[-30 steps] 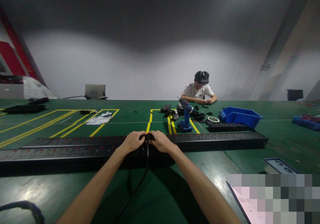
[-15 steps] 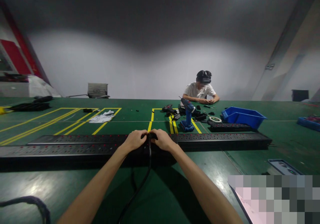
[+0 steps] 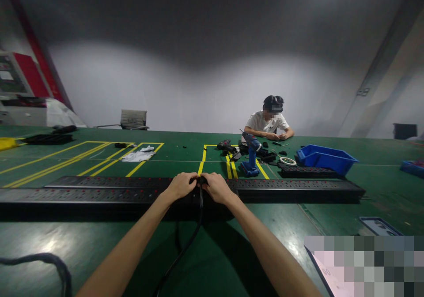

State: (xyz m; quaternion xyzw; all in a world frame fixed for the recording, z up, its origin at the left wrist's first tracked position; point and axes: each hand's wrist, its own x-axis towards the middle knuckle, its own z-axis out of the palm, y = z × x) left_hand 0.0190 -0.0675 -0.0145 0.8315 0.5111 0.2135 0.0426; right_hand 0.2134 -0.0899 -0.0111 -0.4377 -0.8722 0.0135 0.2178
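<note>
Both hands meet at the upper end of a black power cable [image 3: 200, 208], above the long black power strips. The fingers of my left hand [image 3: 181, 185] are closed round the cable end from the left. From the right, my right hand [image 3: 216, 187] pinches the same end. A dark piece between the fingertips is mostly hidden. The cable hangs down over the near side and runs toward me. Under the hands lies the near power strip [image 3: 99, 195], with rows of sockets and small red parts; behind it extends another power strip [image 3: 298, 186].
Beyond the strips stand a blue cordless drill [image 3: 251, 153] and a blue bin [image 3: 326, 158], with small black parts around them. A person [image 3: 269, 122] sits across the green table. White gloves [image 3: 139, 154] lie at left, a thick dark cable [image 3: 49, 258] near me.
My view has swung slightly left, so the scene sits a little further right. Both hands keep their hold on the cable end, with almost no movement.
</note>
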